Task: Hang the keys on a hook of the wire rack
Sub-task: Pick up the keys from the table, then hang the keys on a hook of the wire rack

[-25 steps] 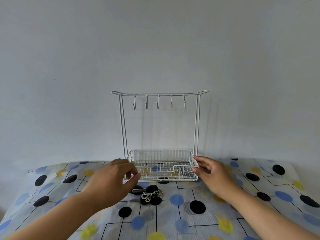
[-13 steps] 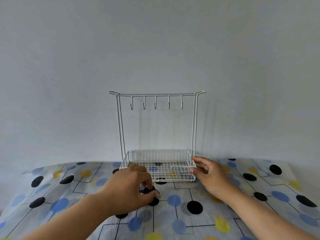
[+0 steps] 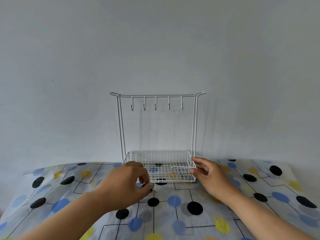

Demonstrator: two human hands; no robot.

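Observation:
A white wire rack (image 3: 195,122) stands against the wall, with several empty hooks (image 3: 155,105) on its top bar and a mesh basket at its foot. The keys (image 3: 152,187) lie just in front of the basket's left part, mostly hidden; only a bit of metal shows. My left hand (image 3: 125,186) covers them, its fingertips closed on them at the table. My right hand (image 3: 210,176) rests at the basket's right front corner, thumb and fingers touching the rim.
The table wears a cloth (image 3: 173,215) printed with black, blue and yellow dots and thin black lines. A plain grey wall (image 3: 155,49) rises directly behind the rack. Both forearms reach in from the bottom corners.
My left hand has moved right and down onto the keys and pinched them; they lay in plain sight a second ago. The right hand has stayed at the basket corner.

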